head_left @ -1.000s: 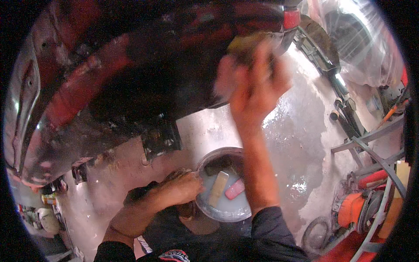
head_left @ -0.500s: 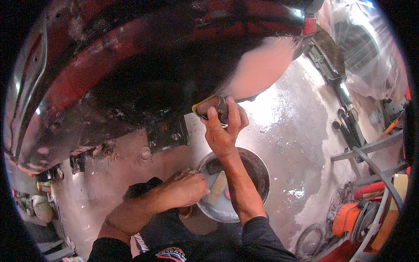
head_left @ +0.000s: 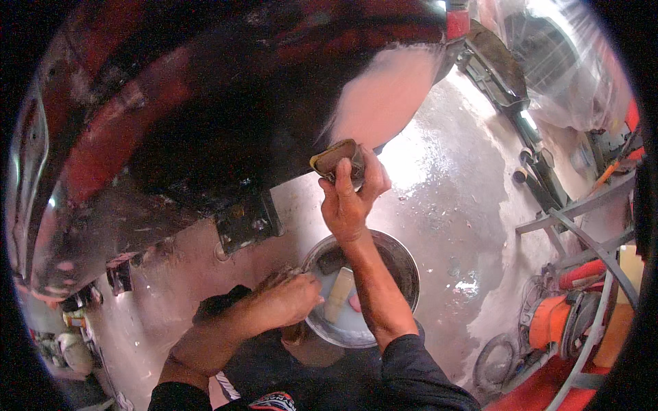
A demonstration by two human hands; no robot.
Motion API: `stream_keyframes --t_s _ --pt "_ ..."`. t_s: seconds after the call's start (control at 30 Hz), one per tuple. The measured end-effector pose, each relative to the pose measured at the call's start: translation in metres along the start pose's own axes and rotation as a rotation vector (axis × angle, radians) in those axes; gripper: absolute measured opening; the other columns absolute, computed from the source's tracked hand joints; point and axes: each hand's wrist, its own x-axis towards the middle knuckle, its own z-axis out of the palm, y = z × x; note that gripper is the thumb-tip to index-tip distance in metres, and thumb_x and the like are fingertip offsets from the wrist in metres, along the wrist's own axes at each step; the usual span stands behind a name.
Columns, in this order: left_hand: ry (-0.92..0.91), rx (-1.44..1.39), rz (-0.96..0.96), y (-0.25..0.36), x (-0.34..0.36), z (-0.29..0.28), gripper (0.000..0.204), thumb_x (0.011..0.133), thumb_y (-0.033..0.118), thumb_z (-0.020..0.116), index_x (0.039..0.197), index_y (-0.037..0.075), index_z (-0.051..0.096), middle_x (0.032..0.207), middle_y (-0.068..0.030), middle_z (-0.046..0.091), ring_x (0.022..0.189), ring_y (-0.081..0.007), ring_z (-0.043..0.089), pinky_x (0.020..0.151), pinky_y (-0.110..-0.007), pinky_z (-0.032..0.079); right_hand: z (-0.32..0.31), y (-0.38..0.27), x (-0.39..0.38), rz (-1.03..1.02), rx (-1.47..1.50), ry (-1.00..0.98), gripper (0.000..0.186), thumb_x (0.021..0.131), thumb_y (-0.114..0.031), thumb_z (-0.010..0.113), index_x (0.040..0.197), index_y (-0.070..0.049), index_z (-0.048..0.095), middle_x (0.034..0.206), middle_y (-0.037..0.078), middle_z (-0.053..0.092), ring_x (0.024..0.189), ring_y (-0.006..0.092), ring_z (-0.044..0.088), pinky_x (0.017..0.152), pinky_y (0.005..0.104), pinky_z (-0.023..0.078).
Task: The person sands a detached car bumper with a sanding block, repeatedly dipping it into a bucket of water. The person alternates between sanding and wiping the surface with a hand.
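My right hand point(head_left: 349, 203) grips a brownish sanding block point(head_left: 334, 157) with a yellowish edge, its fingers and thumb wrapped around the sides. The block is at the lower edge of a dark and red car body panel point(head_left: 171, 137), just below a smooth pale pink filler patch point(head_left: 387, 99). Whether it touches the panel I cannot tell. My left hand point(head_left: 293, 299) is curled closed by the left rim of a round basin point(head_left: 417, 277); its underside is hidden. In the basin are a cream rectangular block point(head_left: 340, 293), a small pink piece point(head_left: 354, 303) and a dark piece point(head_left: 334, 259).
Wet concrete floor point(head_left: 445, 226) spreads beneath the car. At the right stand grey metal bars point(head_left: 582, 212) and an orange reel-like machine point(head_left: 548, 322). Clear plastic sheeting point(head_left: 562, 61) hangs at the upper right. A dark flap point(head_left: 248, 222) hangs below the panel.
The panel has shifted left in the view. Relative to it, my right hand and the sanding block have moved right, under the patch's lower end. My left hand stays by the basin.
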Motion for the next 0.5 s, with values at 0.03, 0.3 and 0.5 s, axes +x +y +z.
stream_keyframes --t_s 0.03,0.3,0.5 --pt "-0.030 0.007 -0.027 0.003 0.001 -0.005 0.024 0.099 0.025 0.055 0.099 0.003 0.065 0.098 -0.0191 0.064 0.094 -0.0388 0.064 0.086 -0.050 0.053 -0.005 0.006 0.007 -0.037 -0.049 -0.036 0.052 0.093 -0.015 0.067 0.144 -0.010 0.056 0.137 0.025 0.052 0.122 0.0398 0.050 0.105 0.0486 0.034" --pt "0.016 0.003 0.043 0.007 0.002 -0.007 0.027 0.098 0.027 0.057 0.096 0.001 0.066 0.096 -0.0226 0.064 0.091 -0.0418 0.065 0.082 -0.052 0.054 -0.025 0.037 0.123 0.066 -0.123 0.234 0.052 0.097 -0.017 0.062 0.146 -0.005 0.052 0.131 0.026 0.057 0.120 0.0417 0.052 0.106 0.0467 0.038" --pt "-0.049 0.083 0.015 0.000 0.002 -0.007 0.027 0.097 0.026 0.058 0.095 0.000 0.066 0.096 -0.0228 0.065 0.093 -0.0424 0.066 0.080 -0.051 0.054 -0.014 0.022 0.069 0.043 -0.023 0.090 0.053 0.096 -0.019 0.065 0.147 -0.007 0.053 0.140 0.027 0.050 0.126 0.0391 0.048 0.108 0.0455 0.034"
